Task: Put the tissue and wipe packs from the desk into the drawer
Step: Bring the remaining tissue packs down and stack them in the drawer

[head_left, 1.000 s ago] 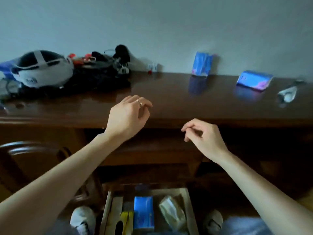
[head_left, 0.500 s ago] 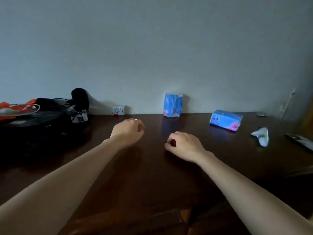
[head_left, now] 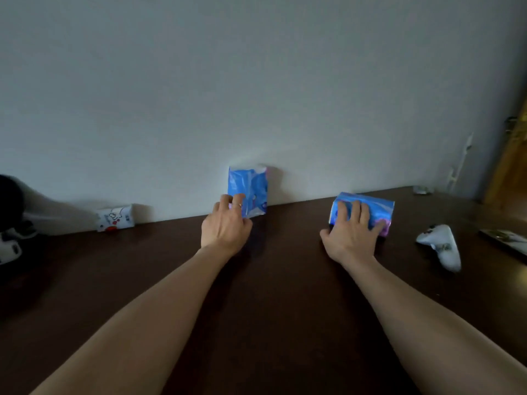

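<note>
An upright blue tissue pack (head_left: 252, 185) leans against the wall at the back of the dark wooden desk (head_left: 271, 280). My left hand (head_left: 225, 226) reaches it, fingers touching its lower left side. A second blue and pink tissue pack (head_left: 376, 208) lies flat to the right, and my right hand (head_left: 352, 233) rests on top of it with fingers spread over it. A small white pack with red marks (head_left: 115, 218) sits by the wall further left. The drawer is out of view.
A white game controller (head_left: 442, 245) lies right of the flat pack, and a flat dark object (head_left: 504, 242) is at the right edge. Black and white gear (head_left: 10, 235) sits at the far left. A small crumpled item (head_left: 423, 190) lies at the back right.
The view rose from the open drawer to the desk top. Both hands moved forward from the desk's front to the back, each arriving on a blue pack.
</note>
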